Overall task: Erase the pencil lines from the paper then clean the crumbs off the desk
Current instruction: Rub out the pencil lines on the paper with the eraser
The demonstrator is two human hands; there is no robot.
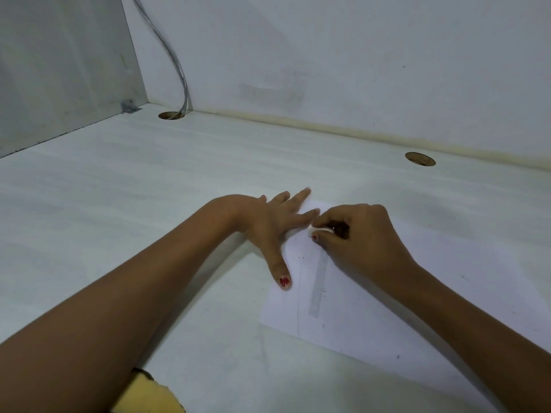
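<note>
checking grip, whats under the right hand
A white eraser shows between the right hand's fingers, pressed on the paper. The hand covers most of the eraser and the paper beneath.

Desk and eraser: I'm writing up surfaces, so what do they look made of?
Desk: probably laminated board, matt white with faint streaky grain; brown core shows at the cable holes. Eraser: seemingly white rubber or vinyl, mostly hidden in the right hand.

An office or study cubicle is suggested; a white laminate table (149,180) is enclosed by plain white partition walls (357,55) at back and left; two round cable holes (419,159) are cut near its rear edge; a grey cable (176,67) is led down through the left one.
</note>
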